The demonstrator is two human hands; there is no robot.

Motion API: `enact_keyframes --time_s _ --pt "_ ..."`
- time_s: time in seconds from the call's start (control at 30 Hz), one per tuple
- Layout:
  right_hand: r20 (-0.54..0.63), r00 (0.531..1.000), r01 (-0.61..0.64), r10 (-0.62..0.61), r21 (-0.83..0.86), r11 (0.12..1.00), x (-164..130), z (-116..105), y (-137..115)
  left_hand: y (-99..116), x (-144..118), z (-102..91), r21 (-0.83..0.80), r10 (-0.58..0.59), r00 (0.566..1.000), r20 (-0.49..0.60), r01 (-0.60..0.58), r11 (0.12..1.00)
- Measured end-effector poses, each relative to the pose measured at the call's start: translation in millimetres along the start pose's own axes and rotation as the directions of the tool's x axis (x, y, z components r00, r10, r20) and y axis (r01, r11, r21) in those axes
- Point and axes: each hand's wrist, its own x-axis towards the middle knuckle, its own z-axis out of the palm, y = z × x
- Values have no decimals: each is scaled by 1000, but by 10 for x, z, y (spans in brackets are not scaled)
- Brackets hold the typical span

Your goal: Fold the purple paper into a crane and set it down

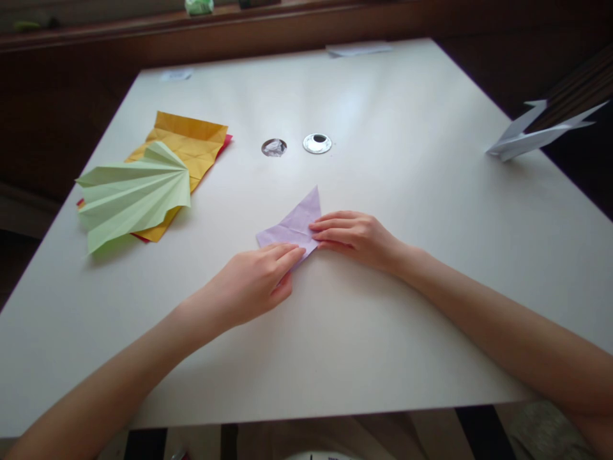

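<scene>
Lilac paper (293,229): folded into a pointed, kite-like shape, lying flat on the white table (383,306) near its middle, one tip pointing away from the person.
Left hand (253,283): fingers extended and close together, pressing down on the near left part of the lilac paper; nothing is enclosed in the hand.
Right hand (354,234): fingers flat and extended, fingertips resting on the right edge of the lilac paper; not curled around it.
Contact: both hands touch the paper, fingertips near each other at its right corner; whether a flap is pinched underneath cannot be told.
Green pleated fan (131,195): to the left, well apart from the hands, lying on top of other sheets.
Yellow creased sheet (189,144): beneath the fan, with a red sheet (226,142) showing at its edges.
Two round silver items (317,143): beyond the paper, side by side, possibly table fittings.
White folded model (536,134): at the far right edge.
White sheet (359,48): at the far edge.
</scene>
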Motion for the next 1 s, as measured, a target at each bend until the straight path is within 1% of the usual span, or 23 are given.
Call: enact_keyframes --time_s 0.13,0.3,0.4,0.5,0.57,0.67,0.73,0.8,0.87,0.93,1.0 --pt "-8 1000 26 -26 -18 1000 2 -4 -11 -45 -6 -76 -36 2 999 40 -1 999" --pt "-23 998 59 -63 -146 987 15 2 -69 -72 -14 -152 -35 -13 999 48 15 999" --pt "-34 998 53 -60 -169 984 17 23 -78 -111 -27 -195 -36 -13 999 37 14 999" --pt "-39 998 45 -51 -155 987 13 38 -63 -154 -27 -220 -49 -27 999 -21 26 998" --pt "-43 997 55 -63 -168 984 12 38 -60 -170 -15 -221 -91 -28 996 -80 21 996" --pt "-40 995 82 -93 -211 974 13 35 -88 -164 11 -199 -170 13 985 -171 -43 984" --pt "-37 994 94 -105 -226 970 16 42 -125 -144 25 -177 -197 32 968 -250 -83 977" --pt "-47 994 85 -95 -190 978 20 58 -166 -118 34 -156 -214 13 941 -338 -91 973" --pt "-43 998 33 -36 -74 997 25 74 -195 -94 43 -138 -258 -41 914 -403 -71 964" --pt "-14 998 -61 62 93 994 34 79 -205 -83 57 -120 -335 -115 902 -416 -35 942" --pt "32 986 -168 166 259 951 49 68 -203 -96 76 -98 -431 -199 905 -375 20 902"
